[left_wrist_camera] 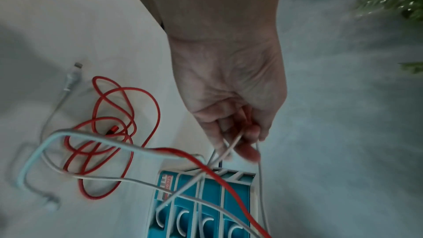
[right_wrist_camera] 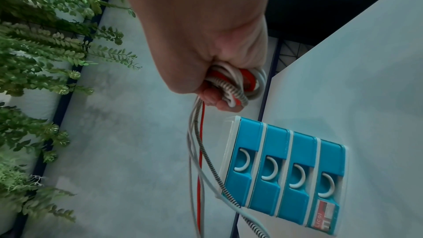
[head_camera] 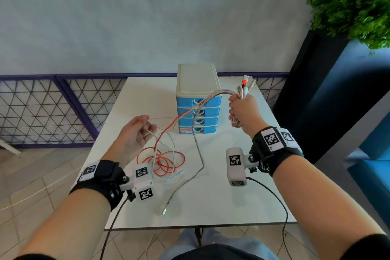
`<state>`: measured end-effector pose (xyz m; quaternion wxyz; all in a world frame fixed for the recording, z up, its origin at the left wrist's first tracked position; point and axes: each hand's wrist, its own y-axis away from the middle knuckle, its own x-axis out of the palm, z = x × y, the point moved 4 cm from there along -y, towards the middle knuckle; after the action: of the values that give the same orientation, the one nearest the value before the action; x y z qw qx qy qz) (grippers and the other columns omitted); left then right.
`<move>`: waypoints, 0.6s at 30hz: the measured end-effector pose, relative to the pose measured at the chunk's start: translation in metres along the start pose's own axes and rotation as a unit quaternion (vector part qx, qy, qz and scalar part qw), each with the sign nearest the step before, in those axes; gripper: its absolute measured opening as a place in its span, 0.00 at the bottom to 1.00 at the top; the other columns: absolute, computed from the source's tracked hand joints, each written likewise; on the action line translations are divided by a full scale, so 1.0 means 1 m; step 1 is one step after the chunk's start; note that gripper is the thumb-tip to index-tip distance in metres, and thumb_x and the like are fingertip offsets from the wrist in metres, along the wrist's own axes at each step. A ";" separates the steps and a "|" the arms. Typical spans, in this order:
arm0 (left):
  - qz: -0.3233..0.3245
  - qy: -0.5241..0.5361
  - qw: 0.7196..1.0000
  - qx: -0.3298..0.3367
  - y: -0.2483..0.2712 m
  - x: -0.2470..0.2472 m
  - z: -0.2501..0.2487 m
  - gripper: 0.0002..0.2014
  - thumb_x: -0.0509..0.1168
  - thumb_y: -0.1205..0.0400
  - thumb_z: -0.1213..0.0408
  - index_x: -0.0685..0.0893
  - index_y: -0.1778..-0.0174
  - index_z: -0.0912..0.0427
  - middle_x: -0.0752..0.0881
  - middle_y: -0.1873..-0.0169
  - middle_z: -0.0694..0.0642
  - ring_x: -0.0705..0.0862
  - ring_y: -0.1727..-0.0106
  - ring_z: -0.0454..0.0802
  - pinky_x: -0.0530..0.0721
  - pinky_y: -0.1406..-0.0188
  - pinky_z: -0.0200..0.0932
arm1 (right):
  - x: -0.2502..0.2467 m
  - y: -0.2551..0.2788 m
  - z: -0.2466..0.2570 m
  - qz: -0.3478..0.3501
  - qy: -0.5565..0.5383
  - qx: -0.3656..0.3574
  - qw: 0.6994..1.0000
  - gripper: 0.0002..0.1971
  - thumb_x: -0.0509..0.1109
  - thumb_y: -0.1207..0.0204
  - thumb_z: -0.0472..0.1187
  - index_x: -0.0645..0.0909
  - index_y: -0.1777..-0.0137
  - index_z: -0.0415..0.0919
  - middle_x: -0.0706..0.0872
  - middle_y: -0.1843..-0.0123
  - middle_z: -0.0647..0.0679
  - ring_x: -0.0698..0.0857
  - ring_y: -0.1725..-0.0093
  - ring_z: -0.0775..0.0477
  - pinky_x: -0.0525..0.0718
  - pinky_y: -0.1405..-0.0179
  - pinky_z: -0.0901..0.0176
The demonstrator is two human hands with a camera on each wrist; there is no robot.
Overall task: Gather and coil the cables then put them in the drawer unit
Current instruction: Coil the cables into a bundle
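White table [head_camera: 232, 200], square, with a blue drawer unit [head_camera: 197, 99] standing upright near its far edge, cream top and frame, four drawers all closed, each with a pale curved handle. Right hand [head_camera: 244, 110] raised just right of the drawer unit, fingers curled tight round a bundle of cables [head_camera: 242, 93], plug ends sticking up above the fist, a short loop poking out below it. From the fist, several strands arching left across the drawer fronts: a red cable [head_camera: 162, 162], a white cable [head_camera: 174, 148] and a braided grey cable [head_camera: 199, 154]. Red cable lying in loose tangled loops on the table between the two hands, its red plug [left_wrist_camera: 113, 129] down among the loops. White cable mixed into the same heap, one white plug [left_wrist_camera: 73, 77] flat on the table beside the red loops. Braided grey cable dropping in front of the drawer unit and trailing along the table toward the near edge, its metal plug [head_camera: 163, 213] resting there. Left hand [head_camera: 137, 135] held above the table left of the heap, palm turned up, thumb and fingertips pinching a thin white strand, possibly two, hard to separate in the blurred wrist view. Green plant [head_camera: 354, 2] at far right, mesh fence [head_camera: 52, 107] beyond the table.
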<state>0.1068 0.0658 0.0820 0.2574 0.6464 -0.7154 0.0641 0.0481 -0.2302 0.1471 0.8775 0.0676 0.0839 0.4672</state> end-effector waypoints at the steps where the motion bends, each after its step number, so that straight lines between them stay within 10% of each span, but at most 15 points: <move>1: -0.005 0.010 1.000 0.009 0.000 0.000 -0.001 0.08 0.57 0.15 0.70 0.79 0.58 0.59 0.75 0.81 0.51 0.78 0.76 0.46 0.89 0.62 0.42 | 0.001 0.000 0.000 0.001 0.000 -0.001 1.000 0.09 0.55 0.18 0.39 0.77 0.55 0.40 0.75 0.70 0.46 0.73 0.78 0.49 0.74 0.74 0.57; 5: 0.045 -0.233 0.968 0.079 0.002 0.004 -0.004 0.09 0.55 0.13 0.70 0.78 0.56 0.63 0.73 0.76 0.54 0.65 0.81 0.43 0.67 0.82 0.34 | 0.001 -0.002 0.001 -0.007 -0.005 0.006 1.000 0.10 0.54 0.18 0.40 0.77 0.53 0.40 0.75 0.69 0.46 0.73 0.76 0.49 0.74 0.74 0.57; 9: 0.127 -0.486 0.858 0.107 0.009 0.011 0.005 0.17 0.56 0.13 0.62 0.78 0.67 0.64 0.80 0.82 0.55 0.79 0.79 0.52 0.80 0.70 0.45 | 0.002 -0.003 0.004 0.005 -0.019 0.014 1.000 0.11 0.57 0.23 0.46 0.75 0.49 0.40 0.74 0.68 0.46 0.73 0.74 0.48 0.73 0.74 0.59; 15: 0.103 -0.482 0.868 0.065 0.016 -0.022 0.023 0.27 0.58 0.17 0.44 0.78 0.74 0.62 0.70 0.80 0.59 0.74 0.79 0.52 0.82 0.64 0.48 | -0.012 -0.002 0.013 -0.034 -0.167 0.069 0.983 0.15 0.49 0.18 0.39 0.73 0.62 0.45 0.70 0.73 0.50 0.69 0.86 0.54 0.66 0.80 0.69; 18: 0.080 -0.587 0.801 0.080 0.018 -0.042 0.030 0.28 0.53 0.17 0.42 0.79 0.73 0.61 0.70 0.78 0.55 0.70 0.76 0.51 0.69 0.69 0.45 | -0.014 0.001 0.020 -0.009 -0.188 0.053 0.981 0.15 0.49 0.18 0.38 0.71 0.65 0.45 0.72 0.76 0.50 0.70 0.89 0.56 0.66 0.78 0.65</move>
<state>0.0823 0.0934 0.0419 -0.2708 0.5188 -0.7712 -0.2505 0.0441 -0.2421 0.1682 0.8772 0.2000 -0.0573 0.4328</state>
